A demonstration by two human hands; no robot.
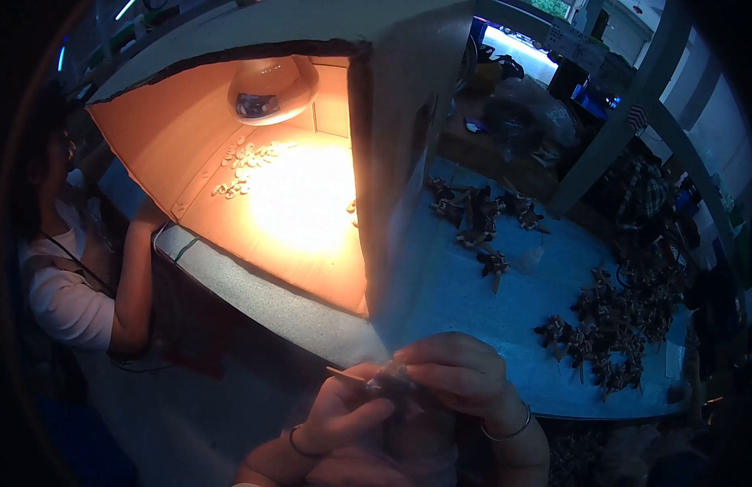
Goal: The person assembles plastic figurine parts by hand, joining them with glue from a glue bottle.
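Low in the middle, my left hand [334,410] is closed round a small piece with dark and pale parts [395,380]. A thin wooden stick [345,374] juts out to the left from between its fingers. My right hand [464,375] reaches in from the other side, thumb and fingers pinched at the top of the same piece. The fingers hide much of it, and its exact kind cannot be made out. It resembles the small dark pieces with sticks [611,321] heaped on the blue tabletop to the right.
An open cardboard box [270,280] stands ahead, lit by a glowing lamp [272,91], with small pale pieces [246,162] inside. More dark pieces [477,215] lie on the blue tabletop [473,316]. A co-worker [75,292] sits at the left. Plastic bags [526,109] are piled behind.
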